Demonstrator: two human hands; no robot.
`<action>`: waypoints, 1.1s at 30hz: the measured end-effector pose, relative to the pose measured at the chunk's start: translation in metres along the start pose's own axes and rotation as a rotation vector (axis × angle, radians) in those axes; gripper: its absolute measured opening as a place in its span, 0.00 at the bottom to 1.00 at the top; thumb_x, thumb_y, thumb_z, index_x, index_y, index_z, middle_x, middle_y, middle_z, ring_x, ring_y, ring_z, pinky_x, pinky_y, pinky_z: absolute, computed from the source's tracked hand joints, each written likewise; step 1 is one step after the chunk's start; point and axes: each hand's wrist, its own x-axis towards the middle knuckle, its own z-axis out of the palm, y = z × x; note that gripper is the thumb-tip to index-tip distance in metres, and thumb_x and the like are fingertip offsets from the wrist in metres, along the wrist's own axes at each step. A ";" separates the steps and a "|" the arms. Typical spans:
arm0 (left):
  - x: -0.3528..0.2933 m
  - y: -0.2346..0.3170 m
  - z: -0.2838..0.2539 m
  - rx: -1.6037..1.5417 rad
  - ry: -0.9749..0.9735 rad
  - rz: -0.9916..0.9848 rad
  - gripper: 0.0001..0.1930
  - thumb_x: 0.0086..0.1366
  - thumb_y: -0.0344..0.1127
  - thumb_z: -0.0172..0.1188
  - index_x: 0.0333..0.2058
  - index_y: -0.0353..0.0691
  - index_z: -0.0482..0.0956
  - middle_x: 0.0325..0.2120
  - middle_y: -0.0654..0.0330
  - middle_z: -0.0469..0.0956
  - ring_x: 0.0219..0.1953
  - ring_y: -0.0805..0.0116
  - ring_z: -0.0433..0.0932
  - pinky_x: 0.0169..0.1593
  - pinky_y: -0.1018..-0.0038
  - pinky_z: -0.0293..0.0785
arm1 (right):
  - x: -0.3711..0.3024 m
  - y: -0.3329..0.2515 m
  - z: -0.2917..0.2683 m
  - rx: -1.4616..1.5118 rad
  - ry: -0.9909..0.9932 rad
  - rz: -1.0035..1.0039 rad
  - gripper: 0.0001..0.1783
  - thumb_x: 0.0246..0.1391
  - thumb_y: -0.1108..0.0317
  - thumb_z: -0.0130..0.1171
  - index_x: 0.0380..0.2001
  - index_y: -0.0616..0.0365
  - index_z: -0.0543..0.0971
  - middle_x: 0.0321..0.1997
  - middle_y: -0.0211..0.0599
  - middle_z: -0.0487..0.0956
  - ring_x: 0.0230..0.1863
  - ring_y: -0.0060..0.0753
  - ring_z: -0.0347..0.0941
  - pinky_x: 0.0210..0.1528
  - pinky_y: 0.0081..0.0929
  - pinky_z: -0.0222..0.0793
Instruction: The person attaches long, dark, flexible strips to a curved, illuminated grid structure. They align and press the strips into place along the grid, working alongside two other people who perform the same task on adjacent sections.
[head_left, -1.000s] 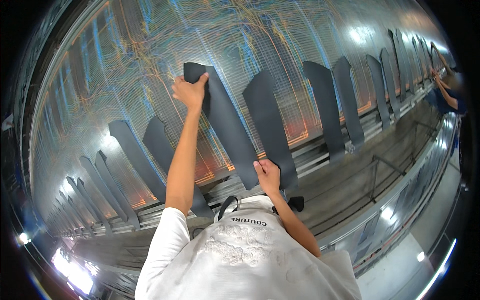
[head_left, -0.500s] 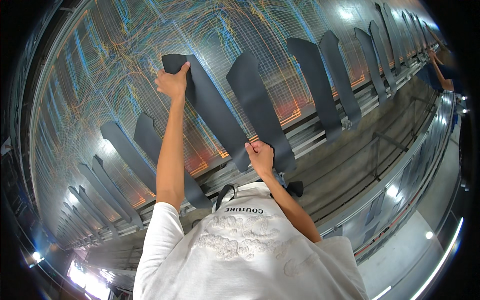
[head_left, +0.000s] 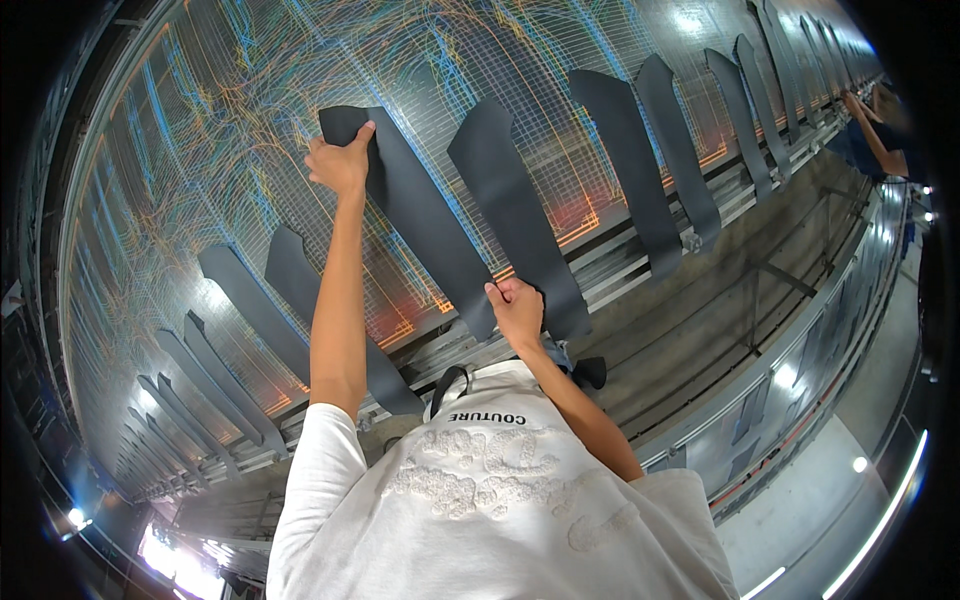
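1. Overhead, two bare hands grip one long dark strip lying flat against a wire mesh panel threaded with coloured wires.
2. Left hand is closed on the strip's upper end, thumb in front and fingers curled round its edge.
3. Right hand pinches the lower end shut, just above a metal rail.
4. Beside the right hand hangs a second strip, with at least four more farther right.
5. Beyond the left hand, two strips hang close, with more smaller ones receding.
6. Another person's arm shows far right.
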 end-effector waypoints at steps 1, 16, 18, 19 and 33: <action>0.000 0.000 0.000 -0.003 -0.006 -0.003 0.39 0.42 0.58 0.79 0.41 0.28 0.77 0.39 0.53 0.78 0.51 0.49 0.67 0.58 0.50 0.57 | -0.001 -0.003 -0.002 -0.021 -0.016 0.018 0.15 0.56 0.59 0.66 0.25 0.61 0.82 0.18 0.39 0.81 0.19 0.42 0.78 0.27 0.40 0.69; 0.003 -0.004 0.003 -0.005 -0.020 -0.001 0.41 0.41 0.59 0.79 0.42 0.27 0.78 0.40 0.51 0.78 0.52 0.49 0.67 0.59 0.49 0.56 | -0.002 -0.003 0.000 -0.011 -0.003 0.007 0.16 0.58 0.59 0.65 0.25 0.61 0.81 0.19 0.41 0.81 0.21 0.45 0.78 0.29 0.41 0.70; 0.003 -0.004 0.002 0.005 -0.019 0.001 0.40 0.41 0.59 0.79 0.41 0.27 0.78 0.40 0.52 0.78 0.52 0.49 0.67 0.59 0.49 0.55 | -0.001 -0.004 -0.001 -0.013 -0.014 0.008 0.16 0.58 0.59 0.65 0.25 0.61 0.81 0.18 0.40 0.81 0.20 0.45 0.78 0.28 0.41 0.69; 0.003 -0.004 0.002 0.010 -0.020 0.003 0.40 0.41 0.59 0.79 0.41 0.27 0.78 0.40 0.52 0.78 0.52 0.49 0.67 0.59 0.49 0.55 | 0.000 -0.004 -0.001 -0.014 -0.019 0.009 0.15 0.58 0.59 0.65 0.25 0.61 0.81 0.18 0.40 0.80 0.20 0.45 0.77 0.28 0.41 0.69; -0.002 0.002 -0.002 -0.025 -0.020 -0.003 0.39 0.43 0.59 0.79 0.40 0.26 0.79 0.41 0.51 0.77 0.53 0.49 0.66 0.59 0.49 0.55 | -0.001 -0.006 -0.001 -0.028 0.002 0.004 0.15 0.57 0.60 0.65 0.25 0.61 0.81 0.18 0.40 0.80 0.21 0.45 0.78 0.29 0.41 0.70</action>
